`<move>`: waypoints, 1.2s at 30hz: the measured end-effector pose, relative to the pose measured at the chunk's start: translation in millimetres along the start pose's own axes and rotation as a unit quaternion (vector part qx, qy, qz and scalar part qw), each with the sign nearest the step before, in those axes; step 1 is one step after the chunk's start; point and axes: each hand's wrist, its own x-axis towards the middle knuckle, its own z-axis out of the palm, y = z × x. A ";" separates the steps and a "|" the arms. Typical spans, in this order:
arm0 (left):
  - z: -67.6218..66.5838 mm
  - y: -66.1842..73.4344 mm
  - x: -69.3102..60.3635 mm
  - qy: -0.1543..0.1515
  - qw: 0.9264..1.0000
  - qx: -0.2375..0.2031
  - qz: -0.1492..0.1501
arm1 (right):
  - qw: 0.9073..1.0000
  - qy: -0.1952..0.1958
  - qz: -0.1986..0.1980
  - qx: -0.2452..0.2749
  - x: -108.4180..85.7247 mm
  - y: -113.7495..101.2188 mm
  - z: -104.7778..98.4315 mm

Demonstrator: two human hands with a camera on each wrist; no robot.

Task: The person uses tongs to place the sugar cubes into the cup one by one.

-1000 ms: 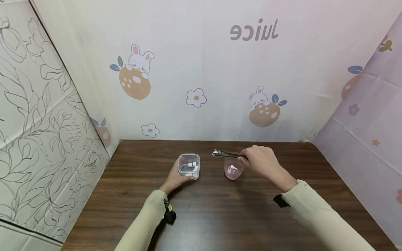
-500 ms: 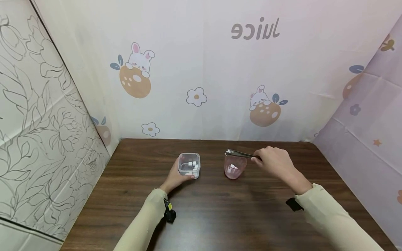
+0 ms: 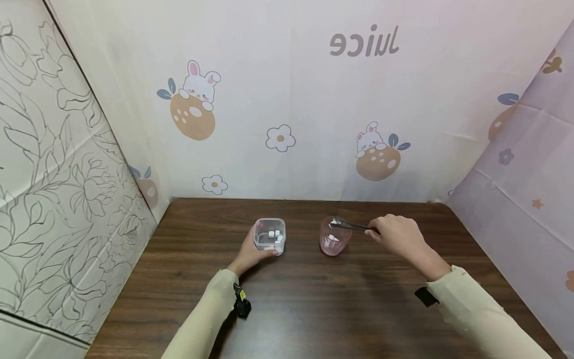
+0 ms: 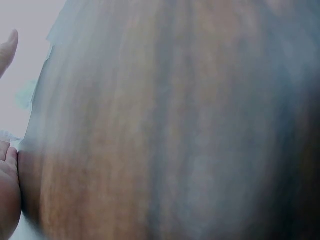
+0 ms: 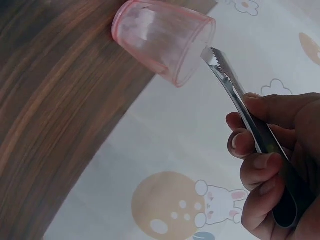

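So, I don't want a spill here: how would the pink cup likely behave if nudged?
The pink cup could tip fairly readily, since it narrows toward its base. It is probably light, with only a few small white cubes showing inside. Its smooth, glossy wall looks stiff and may be a bit slippery.

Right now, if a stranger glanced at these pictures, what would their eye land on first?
Probably the pink cup on the brown table, where metal tongs in the right hand hold a white piece at its mouth. To its left in the head view, the left hand holds a clear container with white cubes inside. Mirrored "Juice" lettering stands out on the pale backdrop behind.
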 end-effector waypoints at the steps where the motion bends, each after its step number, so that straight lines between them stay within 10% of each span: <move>1: -0.1 0.2 0.0 0.001 1.000 0.001 0.000 | 1.000 0.001 -0.001 -0.003 -0.1 0.2 1.4; 16: 5.8 -38.6 11.0 0.022 0.999 0.020 -0.015 | 0.999 -0.031 -0.004 -0.013 8.1 0.0 17.0; 29: 0.9 -0.7 -1.4 0.007 1.000 0.010 -0.003 | 0.999 -0.043 -0.018 -0.025 20.4 -2.2 23.7; 36: 3.2 -17.1 3.6 0.017 1.000 0.017 -0.013 | 0.998 -0.057 -0.012 -0.026 28.6 -3.5 28.4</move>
